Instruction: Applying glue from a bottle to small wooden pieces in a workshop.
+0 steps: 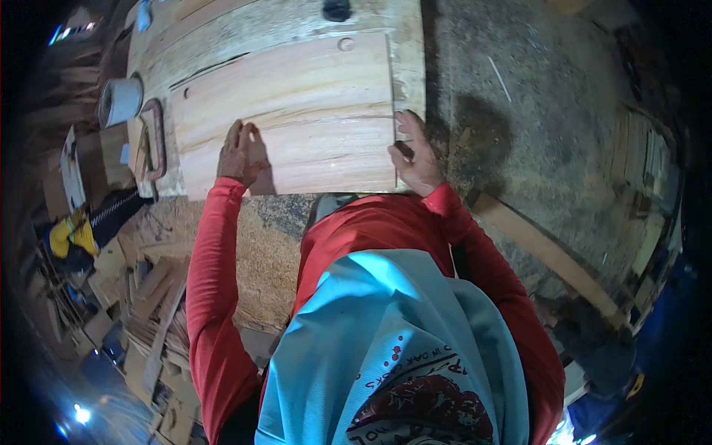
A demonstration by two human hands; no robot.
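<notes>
A pale wooden panel (297, 104) lies flat on the workbench (410, 67), with a round recess (345, 44) near its far right corner and another small round mark (187, 93) at its far left. My left hand (241, 157) is over the near left part of the panel, fingers stretched forward; its shadow falls on the wood beside it. Against the panel's right edge rests my right hand (417, 157), fingers apart, its thumb toward the edge. Neither hand grips anything.
A rust-brown clamp (157, 141) sits at the bench's left edge beside a white bucket (122, 101). A dark object (337, 10) stands at the far side. Wood offcuts (156, 304) pile up on the left floor; a long plank (549, 248) lies on the right.
</notes>
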